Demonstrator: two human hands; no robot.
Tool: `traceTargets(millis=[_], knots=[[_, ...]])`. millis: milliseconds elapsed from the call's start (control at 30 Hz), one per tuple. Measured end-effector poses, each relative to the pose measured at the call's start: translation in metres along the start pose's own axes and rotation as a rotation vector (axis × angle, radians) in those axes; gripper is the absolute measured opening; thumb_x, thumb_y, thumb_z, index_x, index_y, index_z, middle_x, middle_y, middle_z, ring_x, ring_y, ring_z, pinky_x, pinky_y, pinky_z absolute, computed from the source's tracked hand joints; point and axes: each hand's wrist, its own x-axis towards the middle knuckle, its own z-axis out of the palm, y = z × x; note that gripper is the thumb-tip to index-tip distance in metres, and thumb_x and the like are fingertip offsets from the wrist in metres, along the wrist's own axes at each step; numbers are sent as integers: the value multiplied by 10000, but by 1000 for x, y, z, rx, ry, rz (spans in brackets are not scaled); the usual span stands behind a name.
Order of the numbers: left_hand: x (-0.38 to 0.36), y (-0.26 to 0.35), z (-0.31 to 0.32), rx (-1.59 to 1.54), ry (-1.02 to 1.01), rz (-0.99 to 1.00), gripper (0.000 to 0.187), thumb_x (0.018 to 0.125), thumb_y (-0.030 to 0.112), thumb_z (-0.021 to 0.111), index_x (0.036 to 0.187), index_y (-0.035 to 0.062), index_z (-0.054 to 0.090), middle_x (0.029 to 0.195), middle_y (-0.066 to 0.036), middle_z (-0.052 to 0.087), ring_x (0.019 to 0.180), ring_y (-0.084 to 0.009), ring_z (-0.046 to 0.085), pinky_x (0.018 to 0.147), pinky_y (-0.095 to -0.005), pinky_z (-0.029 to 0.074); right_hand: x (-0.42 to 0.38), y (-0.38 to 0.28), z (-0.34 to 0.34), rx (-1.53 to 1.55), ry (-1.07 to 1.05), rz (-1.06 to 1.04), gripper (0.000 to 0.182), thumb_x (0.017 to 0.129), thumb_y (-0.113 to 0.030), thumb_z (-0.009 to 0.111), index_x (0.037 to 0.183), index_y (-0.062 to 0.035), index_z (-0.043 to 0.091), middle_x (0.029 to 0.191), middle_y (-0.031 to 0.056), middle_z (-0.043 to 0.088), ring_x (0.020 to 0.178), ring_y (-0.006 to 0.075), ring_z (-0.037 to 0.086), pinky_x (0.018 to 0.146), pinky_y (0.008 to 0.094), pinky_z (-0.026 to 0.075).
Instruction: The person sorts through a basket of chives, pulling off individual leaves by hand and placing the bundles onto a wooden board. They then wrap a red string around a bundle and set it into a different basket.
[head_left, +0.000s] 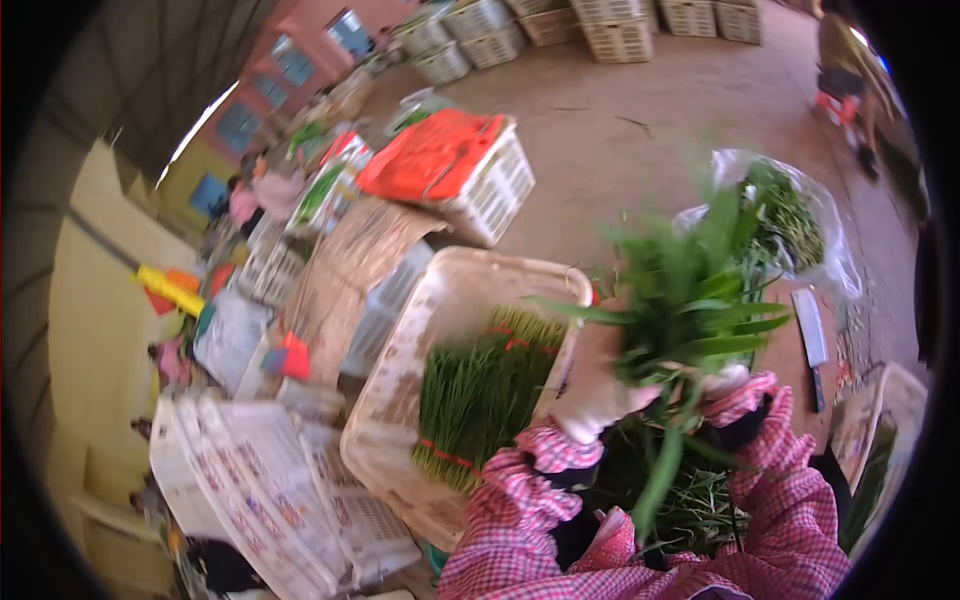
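A bunch of long green leaves (680, 300), blurred by motion, stands up between my two hands. My left hand (600, 395), in a pale glove, is wrapped around the lower left side of the bunch. On its lower right side is my right hand (725, 382), also gloved and partly hidden by leaves. To the left, a worn crate (385, 400) holds tied green bundles (480, 395) with red bands. Loose cut greens (695, 510) lie below my hands. A cleaver (811, 345) rests on a board (785, 375) at the right.
A clear plastic bag (835, 235) of greens sits beyond the board. A white crate with a red cover (435, 160) stands ahead. Stacked white crates (250, 490) are at lower left. Another person (850, 70) is at the upper right.
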Motion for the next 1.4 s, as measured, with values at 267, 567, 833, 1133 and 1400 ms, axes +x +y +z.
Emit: traceTargets(millis=[267,567,833,1133,1400], knots=[[8,-1,-15,1009,-36,281,820,606,426,738,1270,48,441,1258,-194,429,1207,-369,374,1009,-480,286,-25,-1,-20,-115,195,70,444,823,-268,680,1163,-11,556,1100,68,619,925,116,581,791,285,493],[-11,15,-9,960,-204,8,1084,596,515,730,1385,-17,210,1445,-229,194,1363,-388,137,1103,-507,142,-58,4,-20,-155,291,142,481,822,-279,682,1191,-6,536,1106,78,615,947,126,576,811,286,488],[-54,38,10,-574,-585,-419,563,739,365,702,1199,102,513,1156,-31,584,1184,-158,428,1071,-399,250,-82,10,-8,-123,270,191,515,821,-288,683,1216,-2,518,1112,86,612,966,135,573,828,286,484],[-117,34,82,-301,-615,-377,590,732,258,755,1215,70,473,1168,-86,573,1047,-213,543,892,-353,438,-117,37,-9,-22,130,266,553,819,-298,685,1244,3,497,1118,96,609,988,146,568,848,287,479],[-139,86,48,-231,226,-478,408,861,332,562,1101,2,556,1086,-141,595,969,-264,584,879,-422,478,-246,135,-52,-422,74,562,702,816,-463,649,1322,-29,432,1150,70,575,983,144,543,804,313,484]])
